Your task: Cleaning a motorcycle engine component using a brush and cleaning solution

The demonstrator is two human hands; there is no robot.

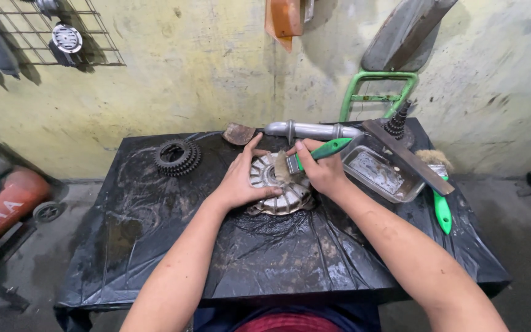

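Two hands at work over a counter [155, 258] draped in wet black plastic sheeting. Left hand [244, 178] lies on the near-left side of a round finned metal disc [278, 197], fingers spread, thumb along its lower rim, index finger reaching toward the back. Disc sits flat at the counter's middle. Right hand [321, 169] is closed around the green handle of a paintbrush [314, 154], bristles pressed onto the disc's top face. Dark gear [177, 157] lies well apart to the left. Metal pipe [311, 130] along the back edge. Shallow metal tray [379, 174] just right of the right hand, a flat bar [408, 157] laid across it. Second green-handled brush [440, 197] at the right edge.
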